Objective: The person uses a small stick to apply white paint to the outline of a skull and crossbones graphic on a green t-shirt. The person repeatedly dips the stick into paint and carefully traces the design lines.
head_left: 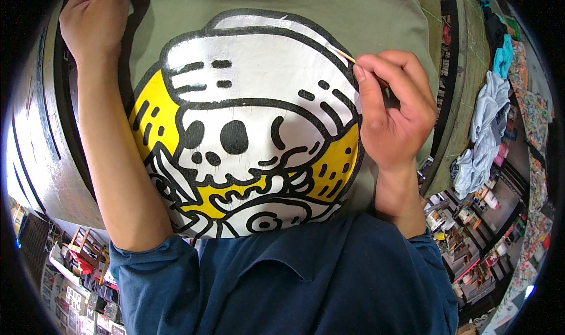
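An olive green garment (276, 0) lies spread before me with a large cartoon print (247, 70): a white skull in a cap on a yellow ground, outlined in black. My right hand (394, 102) pinches a thin pale wooden stick (348, 57), its tip at the upper right edge of the cap's white area. My left hand (94, 20) is at the upper left, by the garment's left edge; its fingertips are cut off or hidden at the top of the picture, so their grip is unclear.
A curved metal surface (44, 152) lies at the left. At the right, a green board (450, 129) runs beside heaps of pale and blue cloth (485, 123). Cluttered shelves and goods (471, 217) show lower right, with more goods (82, 282) lower left.
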### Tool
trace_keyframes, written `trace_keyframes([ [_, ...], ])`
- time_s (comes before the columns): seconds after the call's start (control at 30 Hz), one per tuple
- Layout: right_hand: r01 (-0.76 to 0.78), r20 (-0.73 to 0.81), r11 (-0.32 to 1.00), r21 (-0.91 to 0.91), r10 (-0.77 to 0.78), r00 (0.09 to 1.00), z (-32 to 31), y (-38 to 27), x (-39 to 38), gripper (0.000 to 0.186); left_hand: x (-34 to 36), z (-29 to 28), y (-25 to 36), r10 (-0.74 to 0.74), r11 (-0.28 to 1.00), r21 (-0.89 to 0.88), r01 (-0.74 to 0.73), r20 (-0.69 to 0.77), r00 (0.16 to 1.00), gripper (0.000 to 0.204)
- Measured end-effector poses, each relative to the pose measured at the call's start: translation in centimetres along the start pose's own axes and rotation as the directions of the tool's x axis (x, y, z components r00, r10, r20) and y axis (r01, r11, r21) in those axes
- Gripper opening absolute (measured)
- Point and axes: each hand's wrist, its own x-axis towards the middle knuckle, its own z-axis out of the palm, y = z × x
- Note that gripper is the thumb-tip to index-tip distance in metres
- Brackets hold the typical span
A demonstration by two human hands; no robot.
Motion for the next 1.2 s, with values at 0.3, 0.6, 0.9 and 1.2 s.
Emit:
trace_keyframes([
  [0.3, -0.002, 0.017, 1.0, -0.007, 0.002, 1.0, 0.1, 0.1, 0.0, 0.01, 0.3, -0.3, -0.3, -0.001, 1.0, 0.024, 0.0, 0.025, 1.0, 0.044],
  [0.6, -0.031, -0.013, 0.999, 0.034, 0.031, 0.999, 0.1, -0.1, 0.1, 0.01, 0.0, 0.2, 0.3, -0.051, 0.999, -0.002, 0.051, -0.021, 0.998, 0.042],
  [0.9, -0.075, -0.02, 0.991, 0.115, 0.077, 0.997, -0.4, 0.0, -0.2, 0.011, 0.3, -0.5, -0.4, -0.038, 0.999, 0.025, 0.037, 0.033, 0.999, 0.043],
  [1.2, -0.039, 0.021, 0.998, 0.049, 0.038, 0.999, -0.4, -0.1, -0.1, 0.011, 0.0, -0.1, 0.4, -0.092, 0.995, -0.023, 0.092, -0.006, 0.996, 0.04],
])
